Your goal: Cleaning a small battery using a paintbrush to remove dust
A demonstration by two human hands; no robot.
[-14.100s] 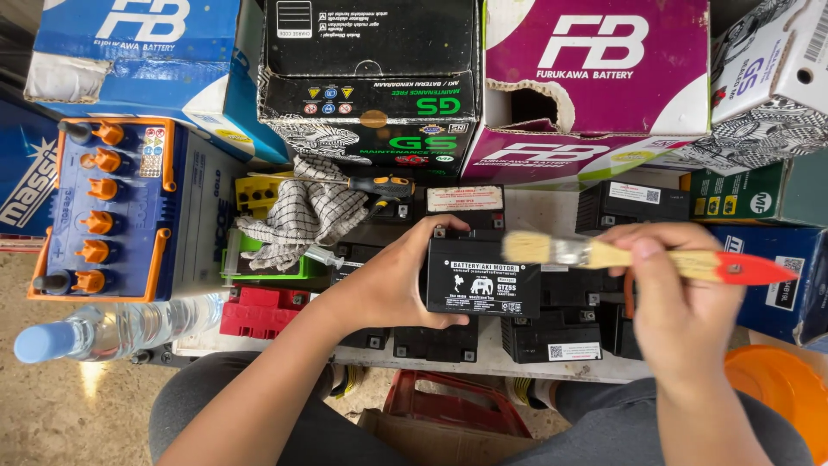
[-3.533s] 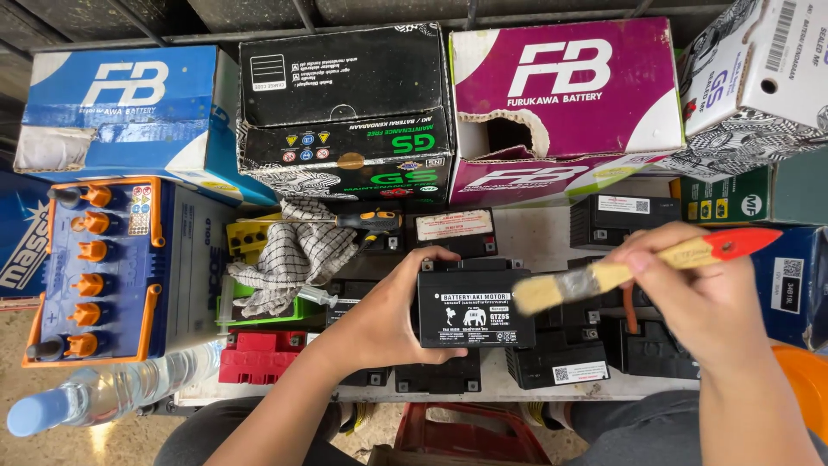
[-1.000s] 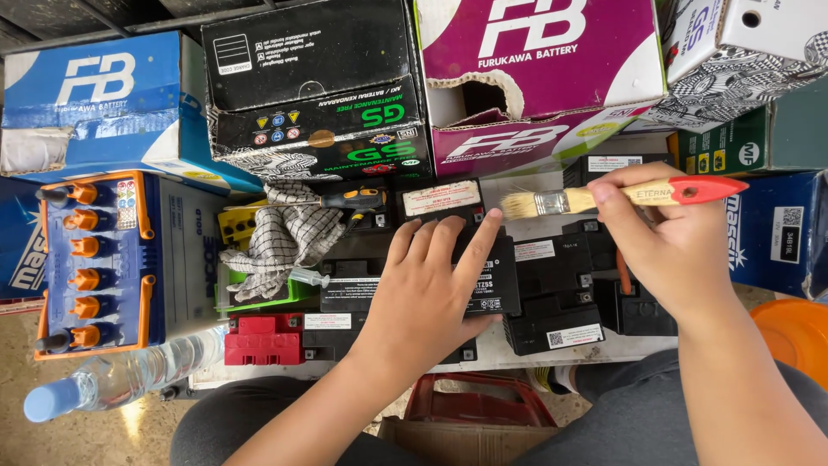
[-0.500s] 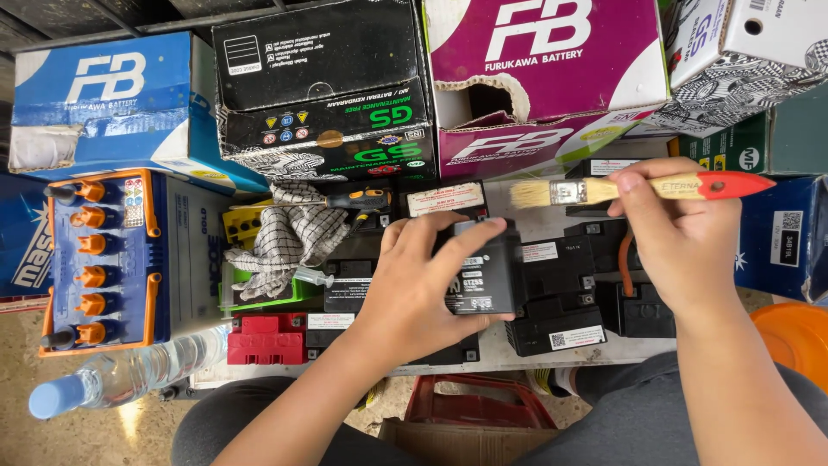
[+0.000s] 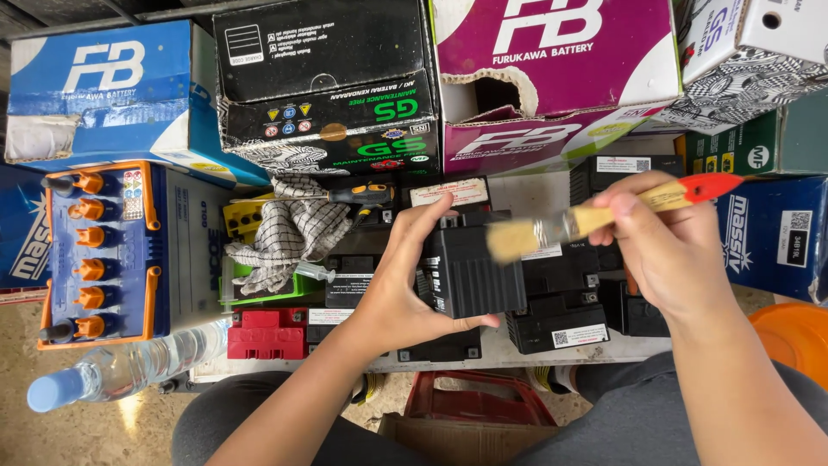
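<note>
Left hand [image 5: 405,289]: wrapped around a small black battery [image 5: 473,266], thumb below, fingers over the top edge, lifting it clear of the bench.
Right hand [image 5: 664,250]: fingers pinched on the wooden handle of a paintbrush [image 5: 595,216]; its bristles touch the battery's upper right corner.
Risk: the battery is held tilted in one hand only; a hard push from the brush could twist it loose onto the other batteries [image 5: 561,302] below.
Left of the battery: checked cloth [image 5: 289,229], screwdriver [image 5: 345,195], red battery [image 5: 267,332], big blue-and-orange battery [image 5: 103,250], water bottle [image 5: 121,371].
Behind it: stacked cardboard boxes [image 5: 552,69], close, hemming in the brush.
Terminals: hidden, I think.
</note>
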